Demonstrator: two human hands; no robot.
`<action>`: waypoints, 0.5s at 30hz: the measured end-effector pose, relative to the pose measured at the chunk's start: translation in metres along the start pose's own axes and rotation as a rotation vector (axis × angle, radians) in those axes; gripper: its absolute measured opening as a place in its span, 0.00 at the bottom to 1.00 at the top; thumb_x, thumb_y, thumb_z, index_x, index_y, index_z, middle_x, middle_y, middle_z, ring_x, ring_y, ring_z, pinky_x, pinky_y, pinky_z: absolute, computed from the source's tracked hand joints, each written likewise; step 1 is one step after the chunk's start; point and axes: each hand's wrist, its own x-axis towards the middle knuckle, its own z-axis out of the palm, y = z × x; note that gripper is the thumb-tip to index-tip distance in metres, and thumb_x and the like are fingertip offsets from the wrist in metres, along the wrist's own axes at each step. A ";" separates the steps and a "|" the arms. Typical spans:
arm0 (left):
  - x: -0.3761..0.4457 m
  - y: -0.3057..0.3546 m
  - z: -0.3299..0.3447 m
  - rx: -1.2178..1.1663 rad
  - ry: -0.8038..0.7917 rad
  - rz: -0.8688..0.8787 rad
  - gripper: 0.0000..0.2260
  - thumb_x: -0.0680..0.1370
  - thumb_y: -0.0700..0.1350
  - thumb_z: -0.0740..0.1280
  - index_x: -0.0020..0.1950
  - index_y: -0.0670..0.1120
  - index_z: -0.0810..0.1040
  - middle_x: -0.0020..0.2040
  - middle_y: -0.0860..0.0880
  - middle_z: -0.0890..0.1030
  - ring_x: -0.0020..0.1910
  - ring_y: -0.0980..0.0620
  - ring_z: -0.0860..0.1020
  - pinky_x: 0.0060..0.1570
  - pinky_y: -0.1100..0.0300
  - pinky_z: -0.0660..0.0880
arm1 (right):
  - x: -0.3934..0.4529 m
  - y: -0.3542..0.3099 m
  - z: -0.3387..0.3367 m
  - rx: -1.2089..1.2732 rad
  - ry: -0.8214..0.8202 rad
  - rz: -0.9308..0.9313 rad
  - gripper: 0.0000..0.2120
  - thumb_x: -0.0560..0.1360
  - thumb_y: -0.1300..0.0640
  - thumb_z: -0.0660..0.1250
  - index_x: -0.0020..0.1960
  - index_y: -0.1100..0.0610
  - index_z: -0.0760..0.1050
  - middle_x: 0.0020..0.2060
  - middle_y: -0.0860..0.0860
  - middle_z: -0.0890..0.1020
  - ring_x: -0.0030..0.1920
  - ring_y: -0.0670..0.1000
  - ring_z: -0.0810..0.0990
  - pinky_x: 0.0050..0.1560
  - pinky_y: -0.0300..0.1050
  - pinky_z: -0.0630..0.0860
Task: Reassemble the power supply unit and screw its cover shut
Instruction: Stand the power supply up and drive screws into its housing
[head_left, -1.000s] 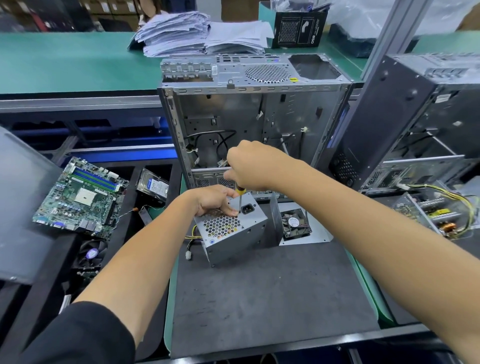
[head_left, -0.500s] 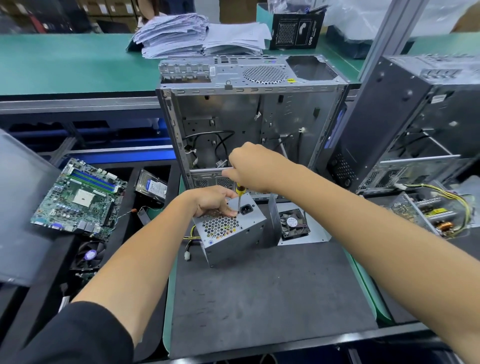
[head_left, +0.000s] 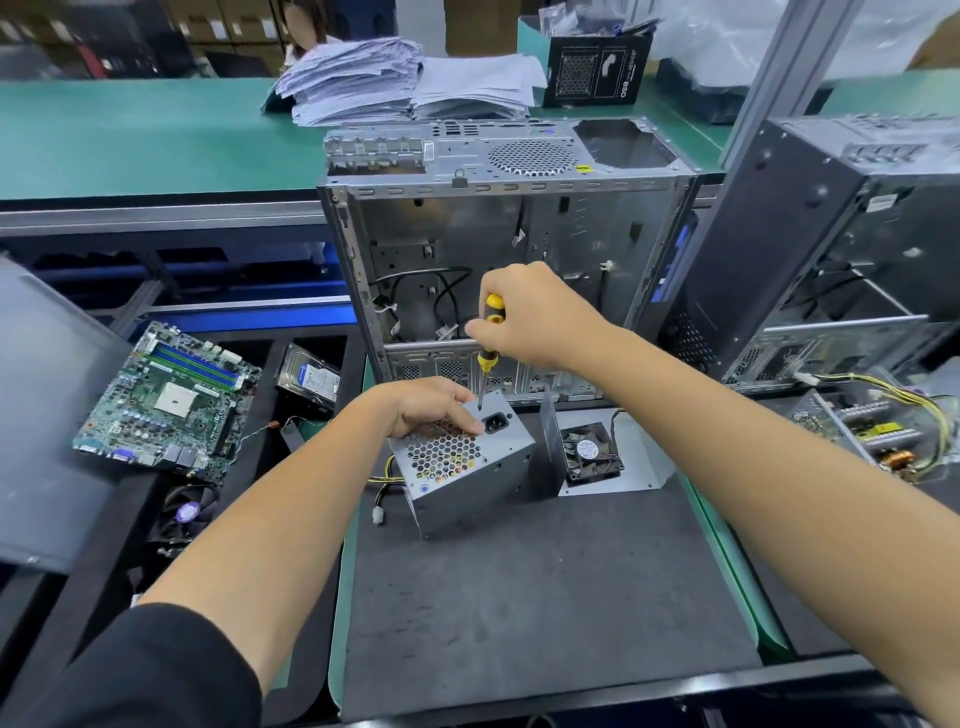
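A grey metal power supply unit (head_left: 470, 475) stands on the dark mat, its honeycomb grille and black power socket facing up. My left hand (head_left: 428, 405) presses down on its top left edge. My right hand (head_left: 530, 314) grips a yellow-and-black screwdriver (head_left: 488, 353) held upright; the shaft's tip rests on the unit's top face just left of the socket. Yellow and black cables (head_left: 384, 475) trail out of the unit's left side.
An open computer case (head_left: 498, 208) stands right behind the unit. A metal cover with a small fan (head_left: 592, 452) lies to its right. A motherboard (head_left: 166, 397) and hard drive (head_left: 309, 376) lie left. Another case (head_left: 831, 234) and an opened power supply (head_left: 878, 431) are at right.
My right hand has risen a little up the screwdriver, so more of the yellow handle shows. My left hand and the unit stay where they were.
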 end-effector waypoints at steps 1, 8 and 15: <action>0.000 0.001 0.001 0.005 0.001 -0.004 0.11 0.73 0.39 0.72 0.55 0.41 0.79 0.53 0.39 0.82 0.49 0.44 0.81 0.55 0.48 0.76 | -0.001 0.000 0.000 0.002 -0.002 -0.002 0.09 0.74 0.50 0.68 0.42 0.56 0.74 0.33 0.51 0.76 0.32 0.51 0.74 0.31 0.42 0.68; 0.004 0.001 0.002 0.056 0.063 0.015 0.29 0.73 0.39 0.72 0.71 0.37 0.66 0.67 0.40 0.73 0.63 0.42 0.75 0.55 0.56 0.71 | -0.003 0.001 0.002 0.024 0.013 -0.021 0.08 0.74 0.51 0.68 0.42 0.55 0.74 0.32 0.47 0.72 0.31 0.42 0.67 0.30 0.41 0.63; 0.003 0.002 -0.001 0.014 0.014 0.010 0.09 0.74 0.38 0.71 0.53 0.42 0.79 0.47 0.44 0.83 0.41 0.50 0.81 0.42 0.58 0.78 | 0.000 0.000 0.002 0.111 0.073 0.018 0.11 0.73 0.52 0.70 0.39 0.58 0.72 0.32 0.51 0.77 0.33 0.49 0.73 0.35 0.45 0.72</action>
